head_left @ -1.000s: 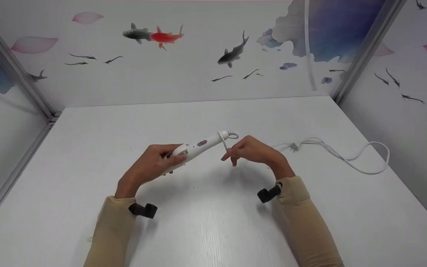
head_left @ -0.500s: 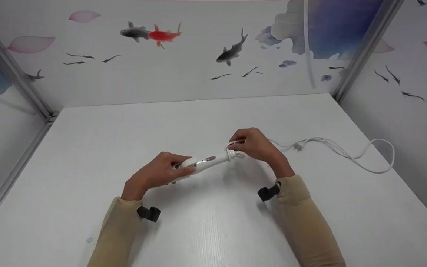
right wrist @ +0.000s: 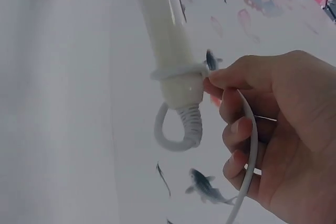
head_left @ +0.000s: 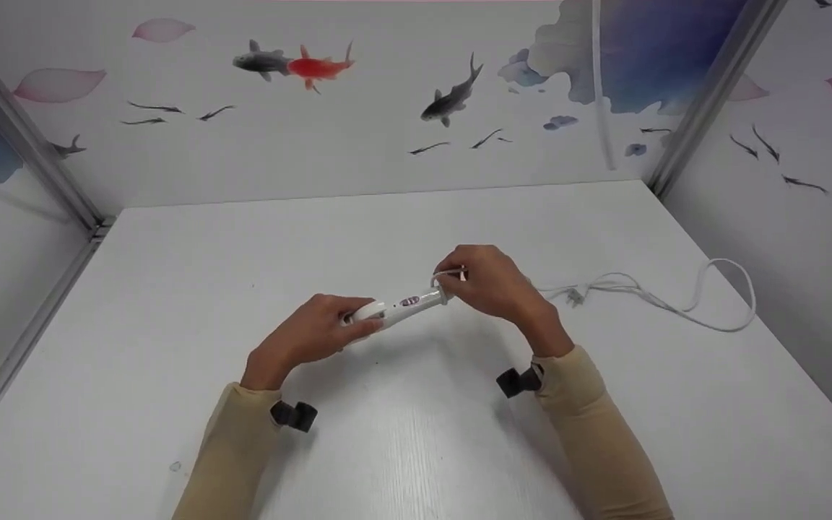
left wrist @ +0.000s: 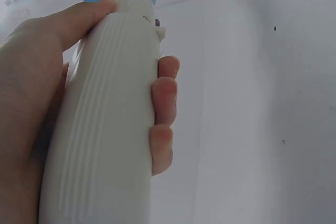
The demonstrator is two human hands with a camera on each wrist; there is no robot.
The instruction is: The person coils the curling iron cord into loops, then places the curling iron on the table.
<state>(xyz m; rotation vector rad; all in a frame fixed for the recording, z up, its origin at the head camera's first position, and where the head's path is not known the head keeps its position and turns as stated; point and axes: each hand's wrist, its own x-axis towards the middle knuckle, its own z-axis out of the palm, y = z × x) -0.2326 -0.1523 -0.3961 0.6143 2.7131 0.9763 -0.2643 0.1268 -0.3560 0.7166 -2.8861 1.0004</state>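
A white hair styling iron (head_left: 409, 302) is held in the air at a slant, its cord end toward the right. My left hand (head_left: 315, 331) grips its wider ribbed body (left wrist: 107, 114), thumb on one side and fingers curled round the other. One loop of the white cord (right wrist: 181, 71) goes round the tail of the handle, and a coiled strain relief bends back below it. Thumb and forefinger of my right hand (right wrist: 268, 114) pinch the cord right beside that loop; its free run passes over the other curled fingers. The iron's far end is hidden by my left hand.
The rest of the cord (head_left: 651, 296) lies in loose loops on the right of the white table (head_left: 401, 433), with a plug (head_left: 574, 296) beside the strands. Panels printed with fish (head_left: 452, 101) enclose the back and sides.
My right hand has moved up and round to the handle's tail, bringing the cord with it. The iron's cord end has dropped lower, and the loose cord on the table has shifted slightly.
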